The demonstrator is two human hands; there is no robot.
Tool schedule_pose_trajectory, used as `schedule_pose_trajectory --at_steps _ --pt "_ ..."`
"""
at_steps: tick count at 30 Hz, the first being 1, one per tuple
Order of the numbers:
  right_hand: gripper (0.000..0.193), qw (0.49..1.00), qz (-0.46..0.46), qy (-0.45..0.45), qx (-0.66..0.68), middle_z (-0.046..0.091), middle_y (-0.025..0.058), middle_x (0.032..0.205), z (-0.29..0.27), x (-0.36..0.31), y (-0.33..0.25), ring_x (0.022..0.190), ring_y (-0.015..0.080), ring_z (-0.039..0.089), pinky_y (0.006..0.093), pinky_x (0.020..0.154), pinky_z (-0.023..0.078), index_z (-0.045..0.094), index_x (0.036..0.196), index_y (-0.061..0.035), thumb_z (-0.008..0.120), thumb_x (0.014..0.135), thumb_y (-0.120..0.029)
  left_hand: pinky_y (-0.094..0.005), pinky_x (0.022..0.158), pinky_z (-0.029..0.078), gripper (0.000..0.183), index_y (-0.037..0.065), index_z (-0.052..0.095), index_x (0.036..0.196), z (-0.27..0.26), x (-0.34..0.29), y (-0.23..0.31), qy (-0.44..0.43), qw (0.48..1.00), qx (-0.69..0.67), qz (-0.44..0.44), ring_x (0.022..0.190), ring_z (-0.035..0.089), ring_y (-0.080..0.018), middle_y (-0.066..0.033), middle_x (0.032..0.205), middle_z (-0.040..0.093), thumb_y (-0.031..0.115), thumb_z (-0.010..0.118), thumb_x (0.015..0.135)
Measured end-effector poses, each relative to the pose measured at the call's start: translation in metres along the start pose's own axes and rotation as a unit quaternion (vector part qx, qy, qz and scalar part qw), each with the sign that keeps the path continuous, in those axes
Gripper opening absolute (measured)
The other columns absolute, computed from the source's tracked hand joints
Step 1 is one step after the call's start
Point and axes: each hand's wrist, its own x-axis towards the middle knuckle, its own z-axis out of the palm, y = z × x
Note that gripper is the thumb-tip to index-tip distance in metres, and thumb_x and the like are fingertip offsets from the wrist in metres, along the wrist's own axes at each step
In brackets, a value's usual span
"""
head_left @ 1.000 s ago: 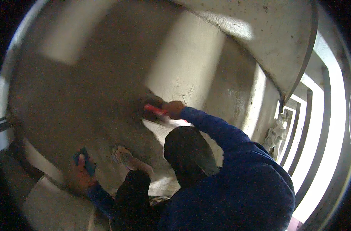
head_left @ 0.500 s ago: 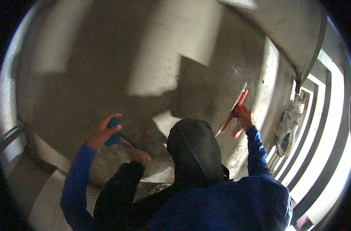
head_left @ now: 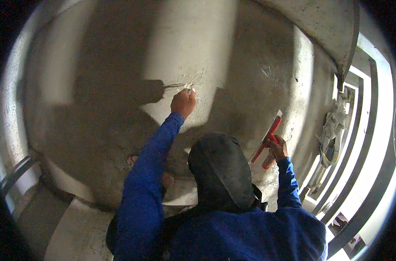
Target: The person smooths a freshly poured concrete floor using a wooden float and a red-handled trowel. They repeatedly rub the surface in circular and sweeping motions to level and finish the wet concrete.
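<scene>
My right hand (head_left: pixel 278 148) grips a red-handled trowel (head_left: pixel 272 127) with a thin straight metal blade, held on edge just off the grey concrete surface (head_left: pixel 115 52). Farther left, my left hand (head_left: pixel 183 103) reaches to a sunlit patch of the concrete, fingers pinched together. Small whitish bits (head_left: pixel 189 87) show at its fingertips; whether they are held or lie on the concrete is unclear. Thin dark lines run on the surface beside the fingers. Part of a bare foot (head_left: pixel 167 179) shows beside my left sleeve.
A dark hood (head_left: pixel 219 174) covers the lower middle of the view. Along the right run pale bars (head_left: pixel 364 117) with bright gaps, and a crumpled whitish bag (head_left: pixel 334 130) hangs by them. A dark ledge edge (head_left: pixel 17 174) is at the far left.
My left hand has moved up and right from beside the foot to the sunlit patch. The blue block it held is out of sight. My right hand and trowel have lowered slightly.
</scene>
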Motion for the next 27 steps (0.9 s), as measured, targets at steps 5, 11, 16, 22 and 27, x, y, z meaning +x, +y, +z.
schedule_pose_trajectory --at_steps 5,11,16,22,27 --pt "0.045 0.991 -0.067 -0.032 -0.112 0.067 0.0091 0.093 0.026 0.016 -0.057 0.076 0.0168 0.062 0.0307 0.07 0.049 0.059 0.115 -0.0002 0.067 0.082 -0.031 -0.048 0.091 0.046 0.055 -0.003 0.059 0.117 0.008 -0.028 -0.097 0.046 0.985 -0.063 -0.154 0.107 0.059 -0.0403 -0.0278 0.114 0.061 0.045 0.053 0.09" --pt "0.042 0.982 -0.164 -0.08 -0.051 0.064 0.0043 0.095 0.118 0.094 -0.108 0.083 0.0139 0.057 0.0288 0.075 0.046 0.06 0.114 -0.0007 0.07 0.076 -0.015 -0.0464 0.107 0.035 0.091 -0.004 0.034 0.142 -0.167 -0.164 -0.284 -0.026 0.978 0.009 -0.207 0.127 0.046 -0.037 -0.0221 0.139 0.046 0.06 0.06 0.083" --pt "0.035 0.858 -0.308 -0.027 -0.411 0.068 0.0202 0.091 0.173 0.189 -0.168 0.086 0.0383 0.066 0.0441 0.076 0.052 0.065 0.105 -0.0059 0.065 0.074 -0.024 -0.0341 0.09 0.044 0.051 0.002 0.045 0.136 -0.339 -0.398 -0.314 0.053 0.937 -0.15 -0.311 0.103 0.055 -0.0186 -0.0082 0.116 0.058 0.035 0.052 0.097" --pt "0.049 0.832 -0.166 -0.026 -0.528 0.066 0.0189 0.11 0.213 0.241 -0.206 0.107 0.0364 0.062 0.0434 0.092 0.049 0.065 0.112 -0.0093 0.06 0.08 -0.046 -0.0304 0.089 0.045 0.046 0.003 0.054 0.128 -0.321 -0.674 -0.241 0.285 0.768 -0.098 -0.565 0.101 0.057 -0.0195 -0.0086 0.112 0.061 0.035 0.057 0.094" --pt "0.044 0.826 -0.177 -0.043 -0.534 0.067 0.0185 0.107 0.234 0.215 -0.207 0.103 0.0349 0.064 0.0452 0.089 0.05 0.067 0.108 -0.011 0.067 0.072 -0.036 -0.0334 0.084 0.047 0.046 0.007 0.057 0.124 -0.251 -0.716 -0.177 0.297 0.857 0.018 -0.42 0.097 0.058 -0.0197 -0.0072 0.109 0.061 0.041 0.056 0.094"
